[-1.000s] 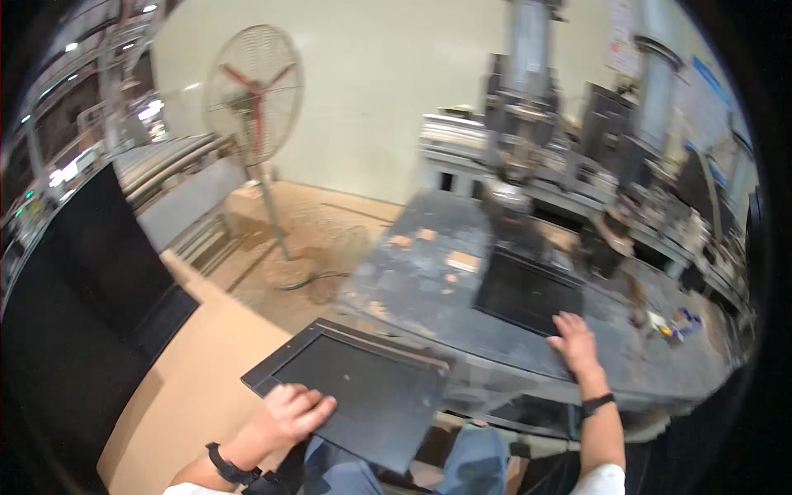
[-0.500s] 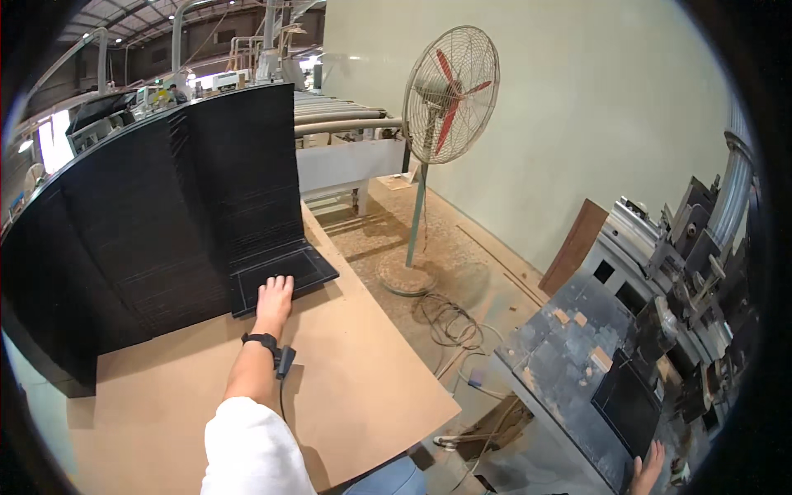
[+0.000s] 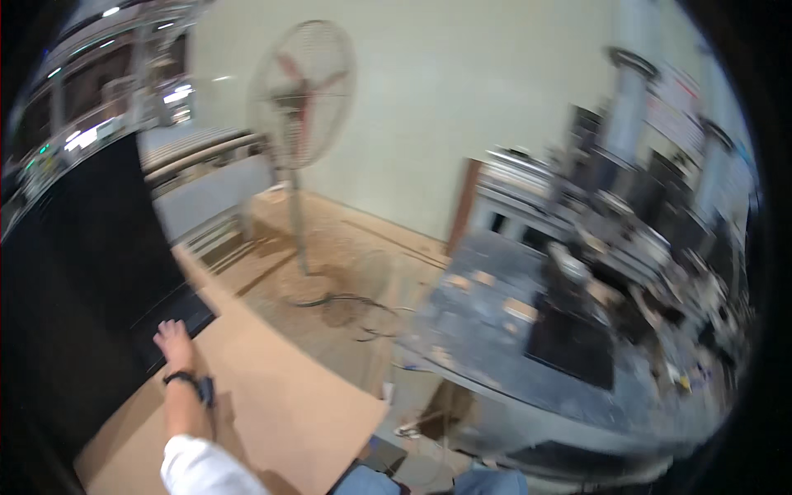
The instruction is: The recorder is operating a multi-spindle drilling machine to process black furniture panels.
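My left hand (image 3: 174, 343) lies with its fingers spread on a flat black panel (image 3: 191, 312), which rests on a tan board-topped surface (image 3: 289, 396). A dark band with a small box circles my left wrist. Behind that panel rises a tall stack of black panels (image 3: 74, 264), close against it. Another black panel (image 3: 569, 337) lies on the dusty grey machine table (image 3: 462, 326) to the right, with no hand on it. My right hand is out of the picture. Motion blurs the view, so fine detail on the panels is lost.
A caged standing fan (image 3: 304, 95) with red blades stands ahead by the pale wall. A roller conveyor (image 3: 202, 148) is at the far left. Machine heads and ducts (image 3: 610, 198) line the right. Cables (image 3: 355, 305) run over the floor, and wood offcuts (image 3: 520, 309) lie on the machine table.
The view has swung right, bringing the machine table nearer the middle. My right hand, by the panel on that table before, has left the picture. My left hand stays on its panel.
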Motion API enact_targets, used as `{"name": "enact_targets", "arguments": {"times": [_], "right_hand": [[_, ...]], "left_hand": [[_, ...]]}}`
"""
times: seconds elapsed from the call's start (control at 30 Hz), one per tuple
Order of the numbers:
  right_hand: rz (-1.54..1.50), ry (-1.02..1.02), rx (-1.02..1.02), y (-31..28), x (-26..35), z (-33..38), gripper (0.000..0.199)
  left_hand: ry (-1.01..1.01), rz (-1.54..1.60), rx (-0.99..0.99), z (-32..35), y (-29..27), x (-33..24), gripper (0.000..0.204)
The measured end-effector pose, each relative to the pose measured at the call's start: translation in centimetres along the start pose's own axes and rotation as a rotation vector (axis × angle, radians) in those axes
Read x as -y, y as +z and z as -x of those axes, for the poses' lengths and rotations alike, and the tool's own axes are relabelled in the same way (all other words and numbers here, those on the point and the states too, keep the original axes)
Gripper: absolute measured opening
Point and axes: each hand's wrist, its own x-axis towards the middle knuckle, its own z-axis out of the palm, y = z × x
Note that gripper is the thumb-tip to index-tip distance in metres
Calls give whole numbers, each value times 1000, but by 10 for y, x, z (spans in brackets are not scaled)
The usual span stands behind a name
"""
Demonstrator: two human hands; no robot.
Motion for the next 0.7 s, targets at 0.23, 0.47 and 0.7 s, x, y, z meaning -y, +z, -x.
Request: {"name": "enact_targets", "arguments": {"times": [0.23,0.47,0.7], "right_hand": [[166,236,-570,92,-34,-21,82],[106,-31,-661,58,-42,26,53],[104,-91,-596,-28,-22,17,46]], "left_hand": [[1066,951,-188,132,-228,-248,62],[1692,947,128,335,-325,-505,65],[1487,830,189,367,-315,-548,84]]}}
